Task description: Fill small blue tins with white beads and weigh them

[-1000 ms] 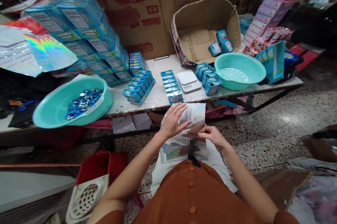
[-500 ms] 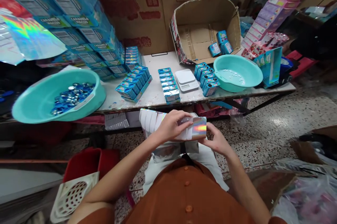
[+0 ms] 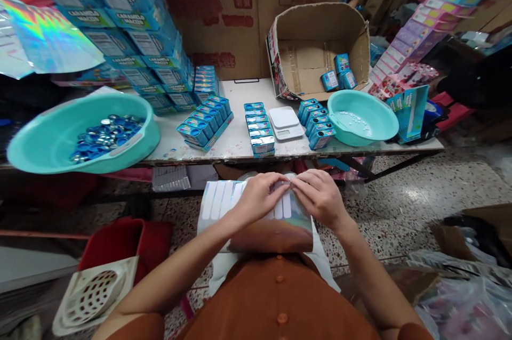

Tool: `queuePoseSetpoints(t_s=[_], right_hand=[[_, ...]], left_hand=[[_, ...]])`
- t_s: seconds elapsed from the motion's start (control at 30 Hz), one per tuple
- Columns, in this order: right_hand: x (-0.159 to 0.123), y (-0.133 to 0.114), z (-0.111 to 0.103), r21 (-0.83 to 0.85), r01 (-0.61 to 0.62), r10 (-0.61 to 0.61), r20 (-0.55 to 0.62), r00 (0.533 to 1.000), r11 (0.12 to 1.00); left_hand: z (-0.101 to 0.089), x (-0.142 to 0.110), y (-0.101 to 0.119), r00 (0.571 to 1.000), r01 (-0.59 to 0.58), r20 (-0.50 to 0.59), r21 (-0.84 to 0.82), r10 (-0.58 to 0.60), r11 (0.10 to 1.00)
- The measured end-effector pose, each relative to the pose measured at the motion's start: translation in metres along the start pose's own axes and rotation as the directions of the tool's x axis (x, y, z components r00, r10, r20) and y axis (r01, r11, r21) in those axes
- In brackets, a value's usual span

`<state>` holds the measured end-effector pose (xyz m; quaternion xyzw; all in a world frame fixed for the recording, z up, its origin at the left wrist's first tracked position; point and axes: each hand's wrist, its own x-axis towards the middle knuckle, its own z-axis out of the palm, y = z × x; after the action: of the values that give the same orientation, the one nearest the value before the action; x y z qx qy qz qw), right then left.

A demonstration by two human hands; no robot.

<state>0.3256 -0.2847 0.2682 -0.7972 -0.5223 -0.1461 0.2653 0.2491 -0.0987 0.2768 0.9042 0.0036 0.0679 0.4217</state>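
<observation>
A holographic sheet with white strips (image 3: 221, 202) lies spread across my lap, its lower part reflecting my brown clothing. My left hand (image 3: 260, 199) and my right hand (image 3: 320, 196) meet at its upper edge, and their fingers pinch the sheet close together. Part of the sheet is hidden beneath both hands. Just beyond my fingertips is the front edge of a white-topped table (image 3: 236, 140). On it stand rows of small blue boxes (image 3: 258, 129), and a white digital scale (image 3: 285, 123) sits between the rows.
On the table, a turquoise basin of blue and silver discs (image 3: 120, 151) stands left, another turquoise basin (image 3: 362, 140) right. Large blue boxes (image 3: 124, 25) stack behind, beside an open cardboard box (image 3: 320, 25). A red crate (image 3: 120, 244) stands on the floor at my left.
The sheet was held up folded in my hands and now lies spread on my lap. My hands have come together at its upper edge. The view has shifted slightly.
</observation>
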Motion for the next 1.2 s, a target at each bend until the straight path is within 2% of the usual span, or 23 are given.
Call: queuePoseSetpoints(t_s=[0.27, 0.5, 0.7, 0.9, 1.2], right_hand=[[-0.008, -0.007, 0.010, -0.069, 0.049, -0.054, -0.079, 0.995, 0.996], [-0.010, -0.006, 0.014, -0.067, 0.038, -0.046, -0.126, 0.991, 0.997], [-0.008, -0.008, 0.015, -0.091, 0.022, -0.031, -0.092, 0.995, 0.996], [-0.014, -0.012, 0.020, -0.130, 0.053, -0.064, -0.085, 0.994, 0.990], [-0.009, -0.014, 0.019, -0.001, -0.012, 0.012, -0.097, 0.995, 1.000]], left_hand=[[0.004, -0.003, -0.006, 0.998, 0.064, 0.006, -0.104, -0.064, 0.993], [0.004, -0.001, -0.005, 0.996, 0.091, 0.005, -0.153, -0.091, 0.984], [0.003, -0.002, -0.005, 0.995, 0.090, -0.024, -0.155, -0.095, 0.984], [0.004, -0.005, -0.009, 0.988, 0.152, -0.010, -0.184, -0.157, 0.971], [0.004, -0.007, -0.010, 0.991, 0.133, -0.015, -0.143, -0.137, 0.981]])
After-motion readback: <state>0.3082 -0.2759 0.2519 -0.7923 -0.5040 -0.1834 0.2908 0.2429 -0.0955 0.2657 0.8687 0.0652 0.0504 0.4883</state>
